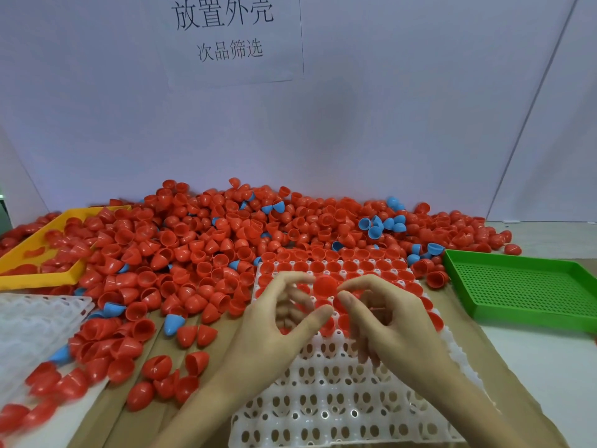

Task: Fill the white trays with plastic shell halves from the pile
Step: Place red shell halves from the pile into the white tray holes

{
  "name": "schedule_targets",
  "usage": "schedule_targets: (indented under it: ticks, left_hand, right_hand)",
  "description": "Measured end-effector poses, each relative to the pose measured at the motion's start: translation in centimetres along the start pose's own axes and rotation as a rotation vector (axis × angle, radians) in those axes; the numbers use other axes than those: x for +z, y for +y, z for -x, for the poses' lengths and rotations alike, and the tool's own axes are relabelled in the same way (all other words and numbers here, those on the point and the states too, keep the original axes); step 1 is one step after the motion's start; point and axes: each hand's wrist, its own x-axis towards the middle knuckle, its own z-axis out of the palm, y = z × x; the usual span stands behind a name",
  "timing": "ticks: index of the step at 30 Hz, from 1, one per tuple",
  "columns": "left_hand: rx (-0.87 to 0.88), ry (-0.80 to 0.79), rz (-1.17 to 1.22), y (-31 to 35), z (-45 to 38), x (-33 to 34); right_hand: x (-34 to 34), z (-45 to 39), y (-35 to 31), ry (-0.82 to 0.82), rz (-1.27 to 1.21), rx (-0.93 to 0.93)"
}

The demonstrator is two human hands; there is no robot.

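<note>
While the pile (200, 240) of red shells sprawls to my left, my left hand (281, 321) hovers over the white tray (326, 399), fingers curled around nothing I can make out. My right hand (384, 321) seems to pinch a red shell half (325, 285) at its fingertips; a loose pinch could drop it askew across filled pockets.

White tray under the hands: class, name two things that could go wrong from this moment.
1. The red shell half sits between the fingertips of the left hand and right hand; it might slip and miss a pocket of the white tray.
2. The pile crowds the tray's far edge, with blue shell halves mixed in; a wrong colour could be picked.
</note>
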Motion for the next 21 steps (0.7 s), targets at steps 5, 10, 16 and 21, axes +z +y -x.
schedule_targets:
  ticks: [5,10,16,21]
  left_hand:
    - [0.128,0.071,0.008,0.2,0.3,0.5]
    - [0.074,0.071,0.013,-0.1,-0.1,-0.2]
    - [0.069,0.054,-0.083,-0.9,-0.5,-0.9]
    - [0.097,0.035,-0.109,-1.1,-0.8,-1.3]
  right_hand:
    - [0.3,0.1,-0.5,-0.173,-0.211,0.122]
    - [0.8,0.1,-0.6,-0.132,-0.185,0.098]
    - [0.9,0.0,0.4,-0.090,0.051,-0.046]
    - [1.4,0.1,1.1,-0.071,0.150,-0.052]
